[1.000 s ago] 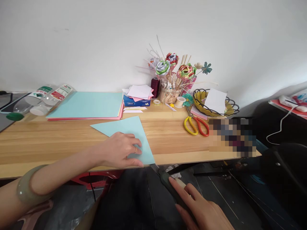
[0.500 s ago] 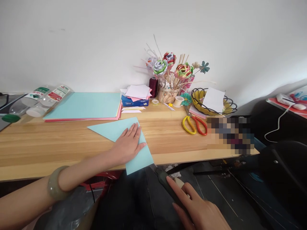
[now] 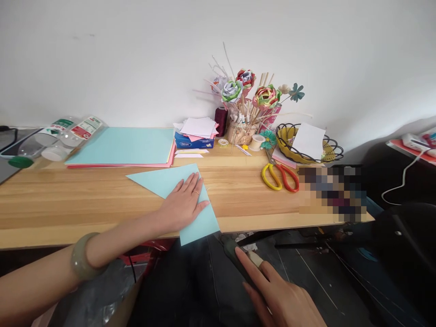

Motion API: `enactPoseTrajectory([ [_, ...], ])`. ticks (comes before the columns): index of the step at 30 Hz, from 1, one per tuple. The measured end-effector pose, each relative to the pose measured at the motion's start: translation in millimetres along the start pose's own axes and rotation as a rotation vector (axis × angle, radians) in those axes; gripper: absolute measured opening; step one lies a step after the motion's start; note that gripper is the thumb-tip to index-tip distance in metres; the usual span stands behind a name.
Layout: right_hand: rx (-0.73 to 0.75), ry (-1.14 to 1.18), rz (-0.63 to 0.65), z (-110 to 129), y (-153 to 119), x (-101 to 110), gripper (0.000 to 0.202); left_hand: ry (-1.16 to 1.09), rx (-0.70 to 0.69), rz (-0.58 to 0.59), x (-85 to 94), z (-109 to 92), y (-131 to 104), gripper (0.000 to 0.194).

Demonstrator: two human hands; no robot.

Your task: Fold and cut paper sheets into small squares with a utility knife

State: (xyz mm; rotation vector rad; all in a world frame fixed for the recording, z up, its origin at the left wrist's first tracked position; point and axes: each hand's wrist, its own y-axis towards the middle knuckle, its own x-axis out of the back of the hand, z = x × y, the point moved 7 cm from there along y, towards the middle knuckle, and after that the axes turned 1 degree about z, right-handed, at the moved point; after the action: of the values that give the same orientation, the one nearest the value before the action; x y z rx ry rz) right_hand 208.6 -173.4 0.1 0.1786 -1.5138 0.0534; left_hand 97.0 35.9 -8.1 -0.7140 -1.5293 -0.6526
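Observation:
A folded sheet of light blue paper (image 3: 200, 227) lies on the table, and one corner sticks out past the front edge. My left hand (image 3: 184, 200) presses flat on it with the fingers stretched out. A bangle and a ring are on that arm and hand. Below the paper's right corner, my right hand (image 3: 272, 286) grips the dark handle of a knife (image 3: 235, 256), index finger laid along the top. The knife's tip is close to the paper's lower right corner; I cannot tell if it touches, as the blade is hard to see.
Coloured paper sheets (image 3: 122, 145) are stacked at the back left beside plastic bottles (image 3: 85, 129). Scissors (image 3: 281, 177) with yellow and red handles lie to the right, near a woven basket (image 3: 286, 136). Paper flowers (image 3: 267, 96) rise from a holder behind a blue box (image 3: 194, 141).
The view has shifted slightly, so the table things appear a little further right. The paper and both hands keep nearly the same places relative to each other.

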Motion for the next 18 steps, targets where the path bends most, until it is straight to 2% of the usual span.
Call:
enactPoseTrajectory([
  [12,-0.052,0.09,0.029,-4.6,-4.3,6.9,0.055,0.025,0.031,0.072,2.4,-1.9,-0.1,0.067],
  [18,-0.022,0.035,0.017,-3.1,-1.6,5.8,0.053,0.032,0.052,0.08,0.8,0.1,0.9,0.068],
])
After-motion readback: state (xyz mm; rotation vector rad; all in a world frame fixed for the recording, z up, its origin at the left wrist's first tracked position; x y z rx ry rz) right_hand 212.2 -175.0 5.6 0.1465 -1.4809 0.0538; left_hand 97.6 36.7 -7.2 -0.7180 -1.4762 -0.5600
